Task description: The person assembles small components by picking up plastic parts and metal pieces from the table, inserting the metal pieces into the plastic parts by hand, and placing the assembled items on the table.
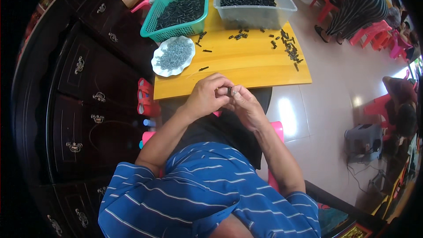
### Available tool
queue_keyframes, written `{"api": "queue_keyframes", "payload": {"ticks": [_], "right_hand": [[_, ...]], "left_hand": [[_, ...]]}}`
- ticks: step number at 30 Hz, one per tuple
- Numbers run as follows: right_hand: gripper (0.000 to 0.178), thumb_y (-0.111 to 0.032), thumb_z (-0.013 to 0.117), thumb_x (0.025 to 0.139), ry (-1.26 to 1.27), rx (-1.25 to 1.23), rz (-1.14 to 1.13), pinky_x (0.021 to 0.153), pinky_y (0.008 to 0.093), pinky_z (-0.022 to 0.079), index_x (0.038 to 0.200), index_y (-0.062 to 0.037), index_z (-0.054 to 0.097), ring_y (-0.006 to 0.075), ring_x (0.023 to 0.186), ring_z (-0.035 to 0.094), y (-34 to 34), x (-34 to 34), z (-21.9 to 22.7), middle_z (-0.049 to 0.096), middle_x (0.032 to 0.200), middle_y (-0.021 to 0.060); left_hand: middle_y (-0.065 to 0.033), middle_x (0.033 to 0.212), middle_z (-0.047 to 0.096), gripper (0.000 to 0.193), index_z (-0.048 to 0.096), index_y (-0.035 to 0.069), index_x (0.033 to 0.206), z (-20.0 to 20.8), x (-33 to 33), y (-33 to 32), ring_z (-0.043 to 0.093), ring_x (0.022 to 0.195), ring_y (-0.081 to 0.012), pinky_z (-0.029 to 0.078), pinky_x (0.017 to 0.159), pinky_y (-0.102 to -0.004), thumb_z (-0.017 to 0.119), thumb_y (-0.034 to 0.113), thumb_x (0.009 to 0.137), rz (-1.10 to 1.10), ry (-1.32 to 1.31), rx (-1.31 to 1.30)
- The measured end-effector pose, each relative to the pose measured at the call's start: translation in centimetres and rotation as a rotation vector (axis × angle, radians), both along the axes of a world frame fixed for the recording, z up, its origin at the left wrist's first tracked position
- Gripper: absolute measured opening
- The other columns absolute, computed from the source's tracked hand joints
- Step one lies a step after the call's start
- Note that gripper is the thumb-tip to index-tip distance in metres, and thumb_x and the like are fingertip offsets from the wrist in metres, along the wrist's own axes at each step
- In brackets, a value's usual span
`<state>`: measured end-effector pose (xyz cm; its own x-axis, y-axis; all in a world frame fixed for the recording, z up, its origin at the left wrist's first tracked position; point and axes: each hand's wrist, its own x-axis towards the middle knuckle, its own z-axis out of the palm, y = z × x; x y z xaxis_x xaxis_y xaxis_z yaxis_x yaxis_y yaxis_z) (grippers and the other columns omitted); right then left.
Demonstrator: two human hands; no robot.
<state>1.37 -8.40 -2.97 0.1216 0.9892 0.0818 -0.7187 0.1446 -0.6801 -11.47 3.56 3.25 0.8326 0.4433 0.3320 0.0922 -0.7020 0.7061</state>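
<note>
Just over the near edge of the yellow table (pixel 246 64), my two hands meet in front of my body. My left hand (pixel 206 94) is closed, pinching a small black cylindrical piece (pixel 229 91). My right hand (pixel 247 107) is closed in a pinch against the piece's right end; a tiny pale glint shows at its fingertips, too small to name. Beyond my left hand stands a white scalloped plate (pixel 192 60) heaped with small clear pieces (pixel 175 53). A single thin black piece (pixel 203 68) lies on the tabletop nearby.
A green basket (pixel 176 31) and a translucent bin (pixel 255 18) at the back hold many black pieces. Loose black pieces (pixel 291 49) are scattered at the table's right. A dark cabinet (pixel 101 88) stands close on the left. People sit on red stools (pixel 372 33) at the right.
</note>
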Motion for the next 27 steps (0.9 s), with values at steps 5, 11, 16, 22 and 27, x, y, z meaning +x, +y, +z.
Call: {"api": "queue_keyframes", "payload": {"ticks": [5,11,16,22,27], "right_hand": [[0.027,-0.032,0.058,0.101,-0.025,0.016,0.003,0.093,0.0344,0.048,0.112,-0.0071,0.056,0.0147,0.107,0.061,0.1,0.1,-0.3,0.064,0.122,0.0066],[0.024,-0.032,0.061,0.099,0.047,-0.028,0.04,0.096,0.036,0.045,0.108,-0.0094,0.057,0.0148,0.107,0.06,-0.2,0.3,0.7,0.063,0.119,0.0055],[0.021,-0.032,0.062,0.098,0.154,-0.027,0.031,0.099,0.0363,0.043,0.105,-0.0125,0.057,0.0147,0.109,0.058,-0.1,0.6,-0.1,0.062,0.115,0.0034],[0.023,-0.033,0.061,0.098,0.169,-0.044,0.046,0.098,0.0356,0.043,0.107,-0.0117,0.057,0.0148,0.109,0.058,0.1,0.5,-0.3,0.062,0.112,0.0027],[0.029,-0.033,0.061,0.098,0.148,-0.057,0.029,0.099,0.0362,0.044,0.113,-0.0088,0.057,0.0159,0.11,0.059,0.1,0.1,0.6,0.063,0.114,0.0043]], "left_hand": [[-0.0115,0.094,0.068,0.031,0.069,0.0,0.101,-0.4,0.0,0.0,0.067,0.083,-0.0254,0.053,0.076,-0.0322,0.075,0.004,0.07,-0.004,0.027,-0.031],[-0.0135,0.093,0.07,0.032,0.07,-0.001,0.099,-0.7,0.1,0.1,0.068,0.082,-0.0284,0.054,0.076,-0.0337,0.077,0.005,0.069,0.009,0.002,0.085],[-0.0117,0.089,0.07,0.025,0.071,0.002,0.094,0.5,0.2,-0.3,0.066,0.079,-0.027,0.053,0.075,-0.0359,0.077,0.007,0.07,0.045,-0.014,0.226],[-0.0099,0.084,0.07,0.019,0.07,0.004,0.089,0.1,0.5,-0.4,0.065,0.077,-0.0271,0.051,0.072,-0.0365,0.075,0.008,0.072,0.048,-0.058,0.278],[-0.0107,0.087,0.069,0.021,0.07,0.004,0.093,-0.4,0.5,-0.2,0.064,0.079,-0.0297,0.051,0.073,-0.0376,0.073,0.008,0.072,0.027,-0.045,0.302]]}}
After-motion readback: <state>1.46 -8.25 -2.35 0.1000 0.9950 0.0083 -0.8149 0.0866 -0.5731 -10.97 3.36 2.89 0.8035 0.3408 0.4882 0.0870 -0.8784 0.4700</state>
